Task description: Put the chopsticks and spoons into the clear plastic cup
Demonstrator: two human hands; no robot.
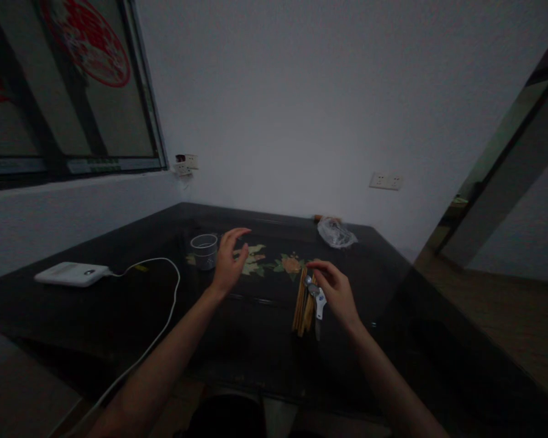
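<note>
Dim, grainy | wall (278, 121) palest — table (256, 340) near black | edges stretched

I face a plain pale wall (292, 109) in dim light, a pair of sockets (386, 180) set low in it. To my left is a dark-framed window (64, 91) bearing red round decorations (90, 44). My dark, glossy bench (251, 340) reaches the wall, and brownish floor (497, 310) shows off to my right.

2 arms (173, 344) bare, extended forward | left hand (231, 261): fingers together, curved right, thumb apart | right hand (335, 289): fingers bent, tips pointing left, thumb close beneath
</note>
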